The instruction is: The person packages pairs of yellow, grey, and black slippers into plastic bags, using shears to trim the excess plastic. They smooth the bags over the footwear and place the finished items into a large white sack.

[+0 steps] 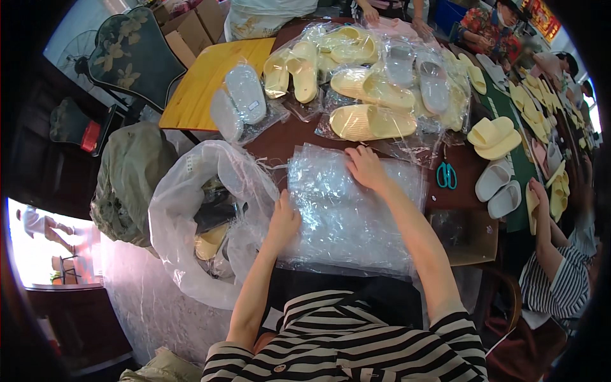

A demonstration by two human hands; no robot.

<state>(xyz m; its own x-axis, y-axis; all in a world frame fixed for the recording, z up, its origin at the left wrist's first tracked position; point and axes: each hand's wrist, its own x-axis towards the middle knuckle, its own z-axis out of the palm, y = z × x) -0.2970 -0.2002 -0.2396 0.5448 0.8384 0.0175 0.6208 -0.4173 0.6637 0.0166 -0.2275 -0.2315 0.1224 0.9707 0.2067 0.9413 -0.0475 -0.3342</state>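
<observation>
— Two hands on one thing, is that right?

— Yes. Both rest on the stack of clear plastic bags (pixel 353 213), which lies flat on the dark brown table (pixel 280 140), at its near edge right in front of the person. It is the landmark for everything else.

— What is the biggest thing around it?

— The large white sack (pixel 184 210), just left of the stack, mouth open, with pale yellow and dark things inside. Beyond the stack, further up the table, lie the bagged yellow slippers (pixel 372 121), many pairs in clear wrap. A yellow wooden board (pixel 203 79) sits beyond the stack to the left, with bagged grey insoles (pixel 238 99) touching it.

— And the arms?

— The right forearm reaches straight out over the stack. The right hand (pixel 366 167) lies at the stack's far edge, palm down, fingers spread flat on the plastic, pressing rather than gripping. The left hand (pixel 283 219) is at the stack's left edge, fingers curled down; whether it pinches a bag I cannot tell.

— Anything small?

— Teal-handled scissors (pixel 447 174), just right of the stack's far corner, lying on the table.
</observation>
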